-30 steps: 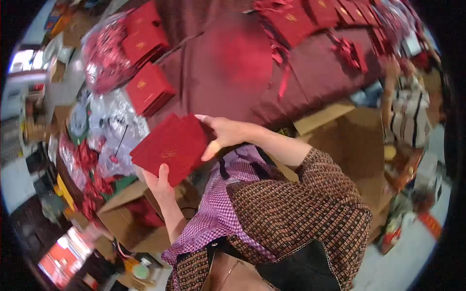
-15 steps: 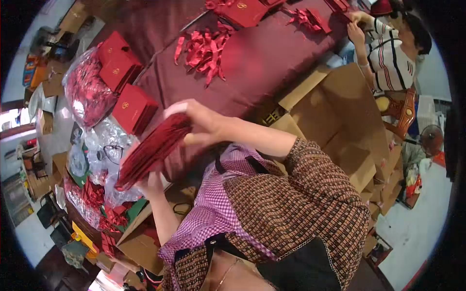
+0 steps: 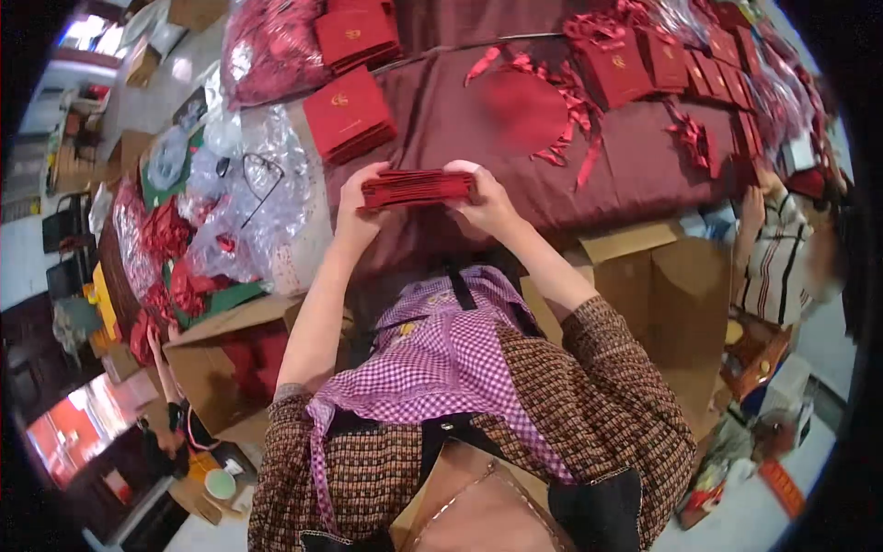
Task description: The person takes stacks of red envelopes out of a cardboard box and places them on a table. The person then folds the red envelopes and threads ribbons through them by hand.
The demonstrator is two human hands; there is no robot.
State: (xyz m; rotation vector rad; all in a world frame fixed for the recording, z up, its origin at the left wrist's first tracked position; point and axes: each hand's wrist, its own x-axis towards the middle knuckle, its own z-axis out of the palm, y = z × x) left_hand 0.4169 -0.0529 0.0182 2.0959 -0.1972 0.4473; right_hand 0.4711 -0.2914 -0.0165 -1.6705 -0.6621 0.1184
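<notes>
A stack of red gift bags, folded flat (image 3: 418,188), is held edge-on between my two hands above the front edge of the cloth-covered table (image 3: 441,110). My left hand (image 3: 361,198) grips its left end, and my right hand (image 3: 483,198) grips the right end. Just beyond my left hand lies a pile of red bags with a gold emblem (image 3: 348,110). Farther back is another such pile (image 3: 359,35). Past my right hand, red ribbons (image 3: 578,120) lie around a blurred red patch on the cloth.
Open cardboard boxes stand at my right (image 3: 681,304) and left (image 3: 216,368). Clear plastic wrap (image 3: 276,198) with eyeglasses (image 3: 262,179) lies left. More red bags (image 3: 616,64) line the back right. A co-worker in a striped top (image 3: 777,262) is at the right; another person's arm (image 3: 166,368) reaches in lower left.
The stack has turned from a steep tilt to level and now sits centred before me, with both hands at its ends. My view has swung to the right.
</notes>
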